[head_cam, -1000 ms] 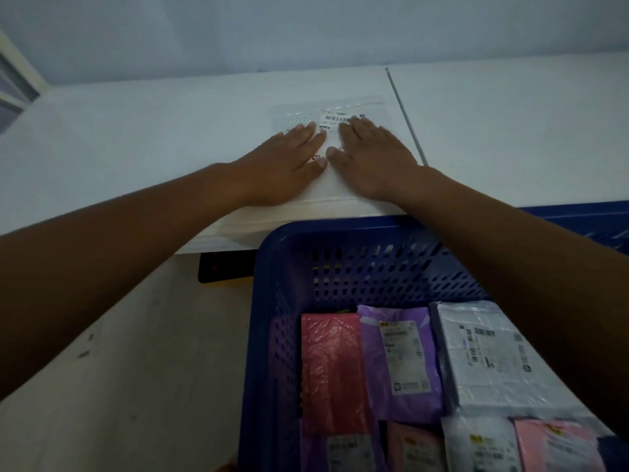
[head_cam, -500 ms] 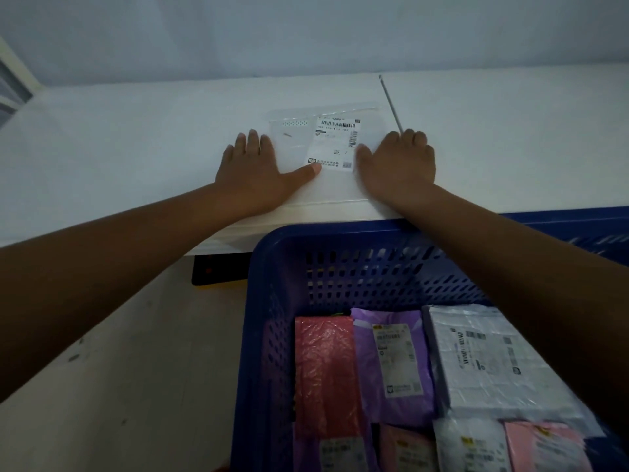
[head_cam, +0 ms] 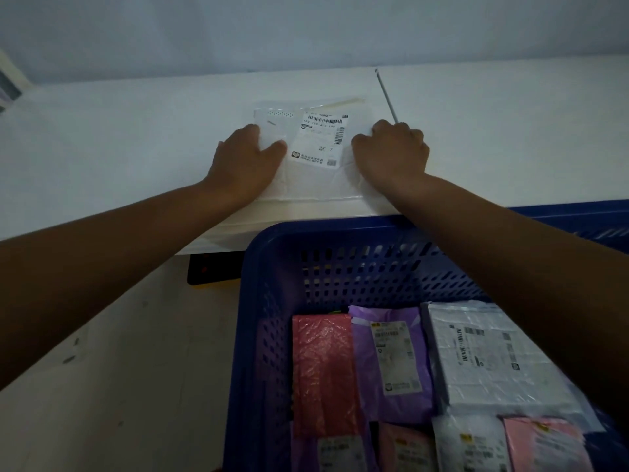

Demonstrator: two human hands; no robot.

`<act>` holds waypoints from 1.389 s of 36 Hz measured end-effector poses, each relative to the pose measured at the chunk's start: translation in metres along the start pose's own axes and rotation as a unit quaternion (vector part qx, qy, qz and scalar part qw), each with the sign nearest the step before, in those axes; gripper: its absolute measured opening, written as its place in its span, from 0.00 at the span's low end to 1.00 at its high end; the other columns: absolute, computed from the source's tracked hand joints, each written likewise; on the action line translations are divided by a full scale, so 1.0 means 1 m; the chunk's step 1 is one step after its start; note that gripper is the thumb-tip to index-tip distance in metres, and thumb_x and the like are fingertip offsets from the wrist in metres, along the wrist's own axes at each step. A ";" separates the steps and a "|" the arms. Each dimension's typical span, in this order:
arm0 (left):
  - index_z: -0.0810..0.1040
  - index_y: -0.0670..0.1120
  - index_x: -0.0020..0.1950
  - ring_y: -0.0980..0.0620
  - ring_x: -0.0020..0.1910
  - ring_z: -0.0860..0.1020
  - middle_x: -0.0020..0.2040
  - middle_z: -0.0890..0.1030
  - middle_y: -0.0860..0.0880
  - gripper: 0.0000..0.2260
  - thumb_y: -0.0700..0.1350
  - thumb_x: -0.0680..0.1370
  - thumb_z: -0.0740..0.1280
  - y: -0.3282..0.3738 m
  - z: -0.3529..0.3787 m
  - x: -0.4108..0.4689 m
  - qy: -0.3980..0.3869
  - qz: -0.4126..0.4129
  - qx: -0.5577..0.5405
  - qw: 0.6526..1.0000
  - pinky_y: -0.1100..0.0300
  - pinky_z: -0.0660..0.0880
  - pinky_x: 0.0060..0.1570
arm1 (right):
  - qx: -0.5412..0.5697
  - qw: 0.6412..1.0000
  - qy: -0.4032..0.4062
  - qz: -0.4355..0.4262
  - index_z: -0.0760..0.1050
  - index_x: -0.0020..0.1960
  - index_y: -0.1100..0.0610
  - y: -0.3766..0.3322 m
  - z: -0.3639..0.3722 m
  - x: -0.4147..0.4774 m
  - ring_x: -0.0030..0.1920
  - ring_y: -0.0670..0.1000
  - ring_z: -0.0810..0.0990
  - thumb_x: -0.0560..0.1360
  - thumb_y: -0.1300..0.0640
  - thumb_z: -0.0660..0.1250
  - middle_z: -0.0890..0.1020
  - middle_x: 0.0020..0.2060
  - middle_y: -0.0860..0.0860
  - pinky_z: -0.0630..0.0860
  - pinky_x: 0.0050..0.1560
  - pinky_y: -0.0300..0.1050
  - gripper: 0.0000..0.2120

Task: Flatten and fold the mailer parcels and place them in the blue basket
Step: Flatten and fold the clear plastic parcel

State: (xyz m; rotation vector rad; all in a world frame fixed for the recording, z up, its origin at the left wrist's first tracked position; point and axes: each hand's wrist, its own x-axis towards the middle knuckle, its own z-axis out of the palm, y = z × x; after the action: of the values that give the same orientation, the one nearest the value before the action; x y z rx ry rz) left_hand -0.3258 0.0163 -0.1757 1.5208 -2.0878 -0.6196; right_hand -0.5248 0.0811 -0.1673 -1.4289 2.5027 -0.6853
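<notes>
A white mailer parcel (head_cam: pixel 315 180) with a printed shipping label lies flat on the white table (head_cam: pixel 136 137), near its front edge. My left hand (head_cam: pixel 243 163) grips the parcel's left edge, fingers curled under it and thumb on top. At the right edge my right hand (head_cam: pixel 391 151) does the same, fingers curled round the edge. Directly below the table edge stands the blue basket (head_cam: pixel 272 267), holding several folded parcels: red (head_cam: pixel 323 373), purple (head_cam: pixel 391 362), white (head_cam: pixel 486 356) and pink (head_cam: pixel 544 444).
A thin grey rod (head_cam: pixel 386 95) lies on the table just behind my right hand. A dark box (head_cam: pixel 212 269) sits under the table edge, left of the basket. The pale floor shows at the lower left.
Both hands slid apart from the parcel's middle to its left and right edges, uncovering the label. Their flat fingers have now curled round the edges.
</notes>
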 end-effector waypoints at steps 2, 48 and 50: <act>0.73 0.44 0.59 0.49 0.50 0.75 0.51 0.76 0.51 0.16 0.54 0.78 0.64 0.002 -0.002 -0.001 0.010 -0.017 -0.043 0.999 0.57 0.69 0.49 | 0.007 1.000 0.010 -0.009 0.72 0.56 0.54 -0.003 0.001 -0.001 0.63 0.59 0.69 0.77 0.50 0.55 0.75 0.60 0.55 0.63 0.62 0.52 0.13; 0.71 0.33 0.70 0.39 0.64 0.77 0.63 0.78 0.37 0.20 0.32 0.78 0.59 0.071 -0.035 -0.014 -0.128 -0.104 -0.705 0.690 0.48 0.76 0.62 | 0.487 0.866 -0.074 0.084 0.77 0.58 0.57 -0.023 -0.032 0.005 0.44 0.46 0.76 0.79 0.58 0.65 0.79 0.47 0.49 0.73 0.46 0.38 0.09; 0.70 0.33 0.70 0.38 0.67 0.75 0.67 0.76 0.36 0.20 0.31 0.78 0.59 0.068 -0.034 -0.013 -0.133 -0.095 -0.736 0.657 0.46 0.73 0.66 | 0.524 0.830 -0.140 0.131 0.76 0.61 0.56 -0.016 -0.031 0.006 0.47 0.50 0.78 0.78 0.50 0.66 0.80 0.51 0.51 0.78 0.51 0.42 0.14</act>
State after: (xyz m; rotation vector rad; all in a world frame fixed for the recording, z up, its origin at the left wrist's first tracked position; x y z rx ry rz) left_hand -0.3514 0.0451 -0.1093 0.5720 -0.7777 -2.0020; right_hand -0.5273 0.0788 -0.1325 -0.6703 1.5350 -1.3529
